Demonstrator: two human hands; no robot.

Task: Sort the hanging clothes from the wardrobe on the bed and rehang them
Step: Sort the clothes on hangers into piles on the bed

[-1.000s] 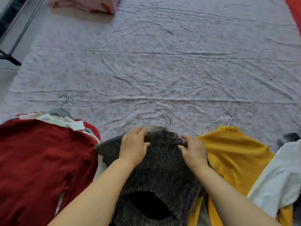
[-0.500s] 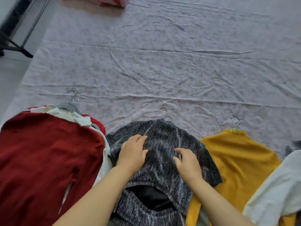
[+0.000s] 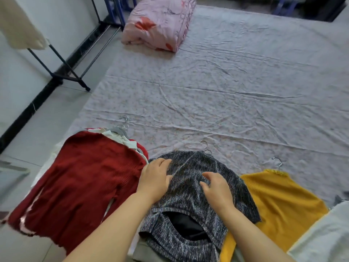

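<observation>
A grey speckled knit top (image 3: 190,188) on a metal hanger lies on the near edge of the bed (image 3: 226,103), on top of other garments. My left hand (image 3: 155,178) rests flat on its left shoulder. My right hand (image 3: 217,188) hovers over or lightly touches its middle, fingers loosely bent. A dark red ribbed sweater (image 3: 79,178) tops a pile of hangered clothes at the left. To the right lies a yellow knit top (image 3: 279,201) on a hanger, with a white garment (image 3: 324,237) at the far right.
A folded pink floral quilt (image 3: 158,23) sits at the far end of the bed. A black metal clothes rack (image 3: 64,72) stands on the tiled floor at the left, with a cream garment (image 3: 18,25) hanging from it.
My hands slid down from the grey top's collar to its shoulders and chest, spreading it flat. The view has lifted, showing the quilt and the rack.
</observation>
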